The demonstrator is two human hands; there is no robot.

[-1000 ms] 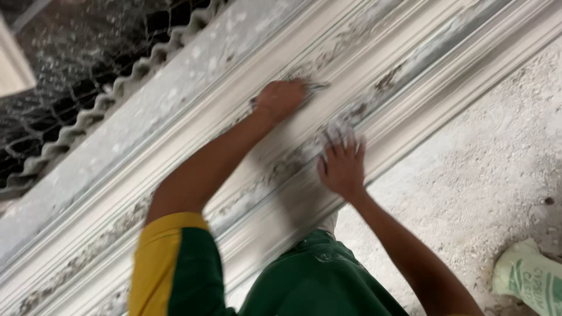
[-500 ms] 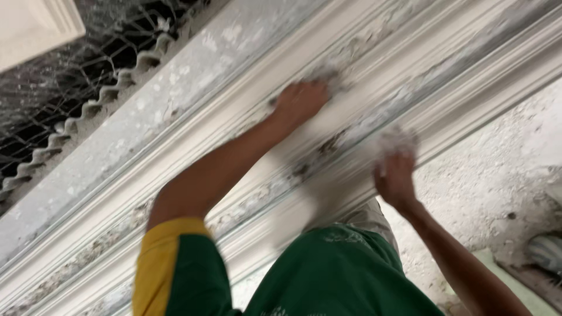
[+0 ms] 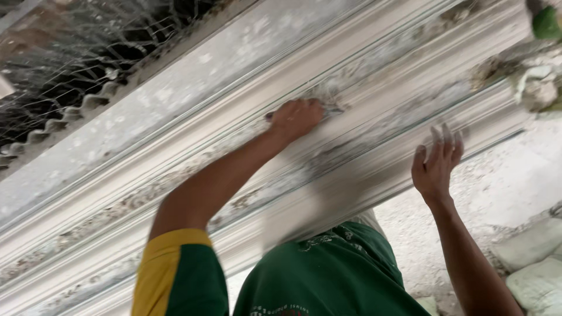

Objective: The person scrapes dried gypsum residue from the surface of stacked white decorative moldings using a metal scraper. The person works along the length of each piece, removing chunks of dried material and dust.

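A long white plaster moulding [image 3: 175, 146] with several ridges and grooves runs diagonally across the view, streaked grey with wet plaster. My left hand [image 3: 295, 117] is curled into a fist in its middle groove, with a tuft of pale fibres [image 3: 331, 100] sticking out by the knuckles. My right hand [image 3: 436, 164] is held up beside the moulding's lower edge, fingers spread and dusted white, holding nothing. My green shirt with a yellow sleeve [image 3: 170, 266] fills the bottom of the view.
Wire mesh [image 3: 88, 52] and a corrugated sheet edge [image 3: 70, 114] lie beyond the moulding at upper left. A plaster-caked lump [image 3: 535, 88] sits at the moulding's right end. Pale sacks [image 3: 533, 263] lie on the rough floor at lower right.
My left hand has slid along the groove and closed into a fist. My right hand has come off the moulding's lower ridge and opened, the white clump gone from it. The view has shifted.
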